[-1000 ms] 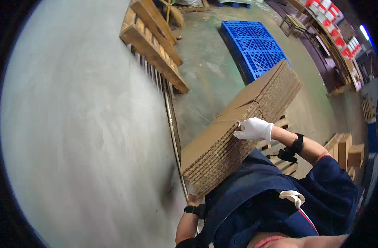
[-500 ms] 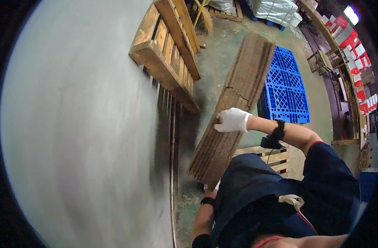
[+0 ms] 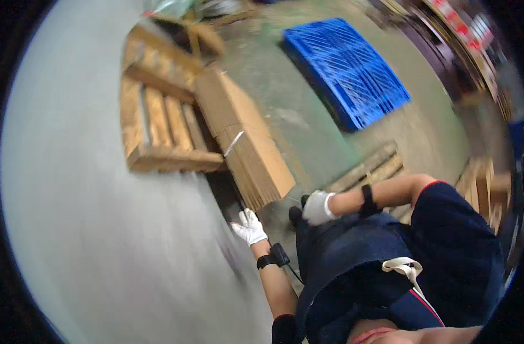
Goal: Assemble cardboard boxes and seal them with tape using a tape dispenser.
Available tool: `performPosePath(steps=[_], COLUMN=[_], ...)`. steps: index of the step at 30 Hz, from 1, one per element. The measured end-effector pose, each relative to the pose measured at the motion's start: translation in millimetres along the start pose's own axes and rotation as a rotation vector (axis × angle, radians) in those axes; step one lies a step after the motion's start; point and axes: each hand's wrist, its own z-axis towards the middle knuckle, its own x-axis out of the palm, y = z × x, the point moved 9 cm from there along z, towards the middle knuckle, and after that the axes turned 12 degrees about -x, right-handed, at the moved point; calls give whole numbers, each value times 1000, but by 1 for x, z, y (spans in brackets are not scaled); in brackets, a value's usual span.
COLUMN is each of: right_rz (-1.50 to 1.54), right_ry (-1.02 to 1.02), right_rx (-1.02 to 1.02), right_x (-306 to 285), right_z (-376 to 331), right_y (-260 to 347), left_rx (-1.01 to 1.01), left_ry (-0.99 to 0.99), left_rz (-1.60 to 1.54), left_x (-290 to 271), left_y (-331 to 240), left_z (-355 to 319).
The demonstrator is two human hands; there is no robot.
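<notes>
A strapped bundle of flat brown cardboard (image 3: 262, 163) stands at the middle left, beside a wooden pallet (image 3: 176, 160) by the pale wall. A thin white band crosses the bundle. My left hand (image 3: 250, 228), in a white glove, is just below the bundle's near end. Its fingers are spread and it holds nothing; I cannot tell whether the fingertips touch the cardboard. My right hand (image 3: 318, 208), also gloved in white, is in front of my apron, apart from the bundle. Its fingers are turned away and blurred.
A blue plastic pallet (image 3: 350, 69) lies on the floor at the far right of the bundle. A low wooden pallet (image 3: 371, 169) is beyond my right forearm. The pale wall (image 3: 101, 229) fills the left side. Shelving with red and white boxes (image 3: 462, 26) stands at far right.
Both hands have let go of the cardboard bundle, which now stands by the wooden pallet. My right hand has drawn back toward my body, and my left hand has opened. The view has swung.
</notes>
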Motion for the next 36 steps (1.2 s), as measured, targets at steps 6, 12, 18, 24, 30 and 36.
performPosePath(steps=[6, 12, 18, 24, 30, 36], right_rz=[355, 889, 1633, 1609, 1598, 1880], right_ry=[-167, -502, -892, -969, -1755, -2380], right_rx=[735, 1249, 1385, 1341, 1256, 1343], right_x=[135, 192, 283, 263, 192, 264], right_z=[-231, -209, -251, -344, -486, -527], right_y=[-115, -162, -155, -251, -316, -271], left_rx=[-274, -698, -818, -823, -803, -911], left_ry=[-142, -141, -36, 167, 341, 366], left_rz=[829, 1180, 1536, 1839, 2175, 2288], left_x=[-41, -14, 57, 176, 252, 324], left_y=[73, 37, 156, 360, 511, 685], left_z=[-1, 147, 165, 172, 139, 106])
